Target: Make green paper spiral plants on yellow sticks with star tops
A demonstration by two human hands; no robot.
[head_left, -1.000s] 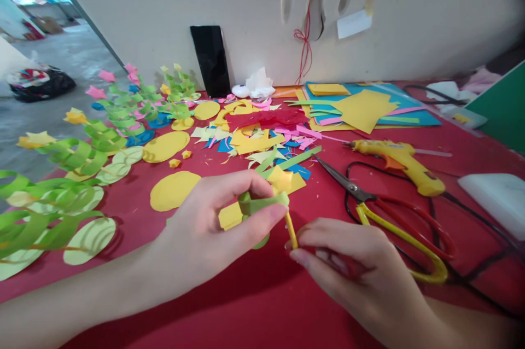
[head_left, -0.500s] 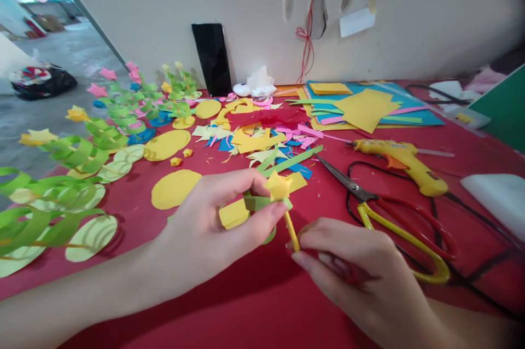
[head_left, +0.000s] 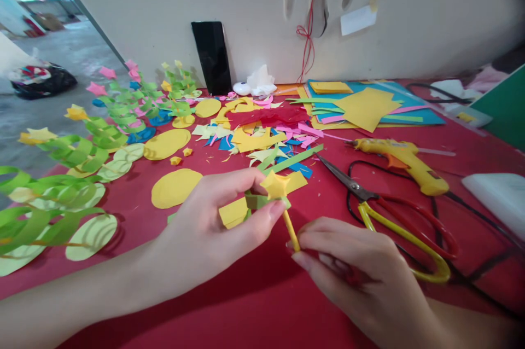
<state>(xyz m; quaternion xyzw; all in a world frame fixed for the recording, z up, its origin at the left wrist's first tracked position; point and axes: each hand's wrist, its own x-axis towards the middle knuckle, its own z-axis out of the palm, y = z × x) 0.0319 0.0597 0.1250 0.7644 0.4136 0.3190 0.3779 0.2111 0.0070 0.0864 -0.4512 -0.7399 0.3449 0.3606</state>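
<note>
left hand: pinches green strip below star | right hand: grasps stick near lower end | scissors: on tabletop, near glue gun

The star and stick are yellow, the strip green. The tabletop is plain red. Scissors: dark grey blades, one red loop, one yellow. The glue gun is yellow with an orange trigger; scraps mix yellow, pink, blue, cream and green. Green curls; black phone; off-white wall; red string.
</note>
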